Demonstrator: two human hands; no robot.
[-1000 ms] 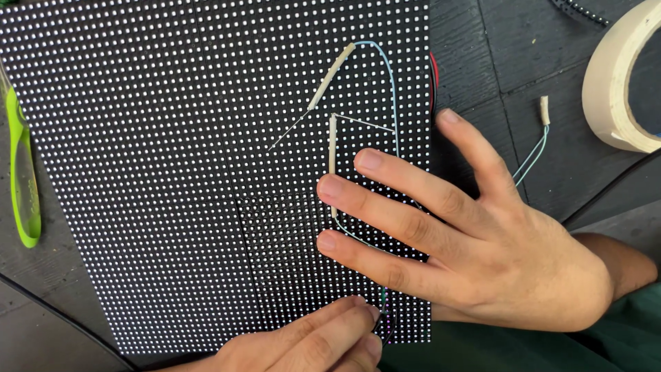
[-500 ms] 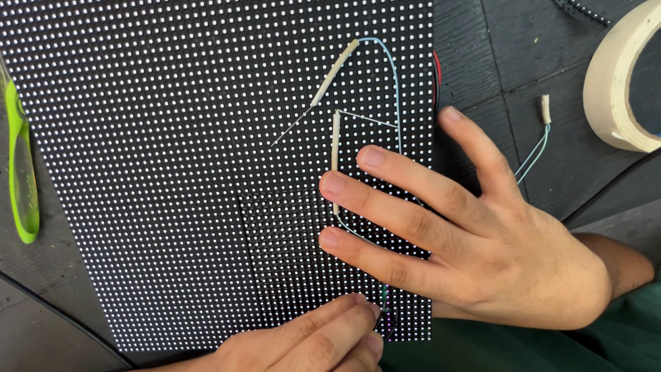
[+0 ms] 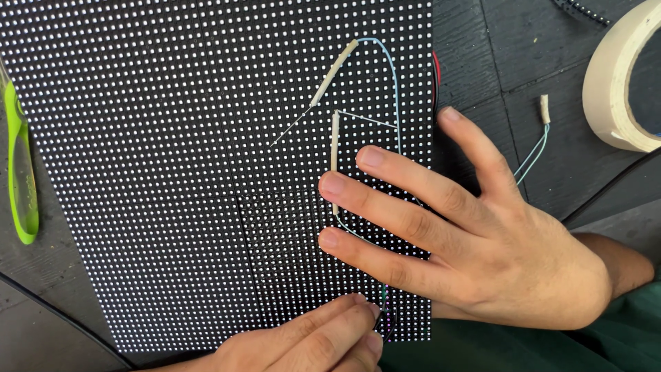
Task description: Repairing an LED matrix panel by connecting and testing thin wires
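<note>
Lying at 9 o'clock: a green tool [image 3: 21, 165] on the dark tabletop [image 3: 523, 69], just beside the panel's left edge, nearly upright in view; its exact kind is hard to tell.
Panel: a black LED panel [image 3: 172, 172] dotted with white points fills the middle, flat on the tabletop, likely so its face can be probed.
Left hand: the left hand [image 3: 310, 344] enters at 6 o'clock, fingers pinched together on a thin dark lead at the panel's bottom edge, where a few pixels glow purple and green; the tip is too small to make out.
Wires: two thin wires [image 3: 392, 83] with pale sleeved ends [image 3: 335, 145] loop over the panel from 12 o'clock down toward the pinch.
Right hand: the right hand [image 3: 482, 248] comes from 4 o'clock, open and spread flat, holding nothing; three fingertips press on the panel and across the looped wire, seemingly to pin both in place.
Spare lead: a blue-green wire pair [image 3: 533, 155] with a pale tip lies at 2 o'clock, apart from the panel.
Tape: a cream tape roll [image 3: 606, 89] sits at the 2 o'clock corner, partly out of view; no labels or print are visible anywhere.
</note>
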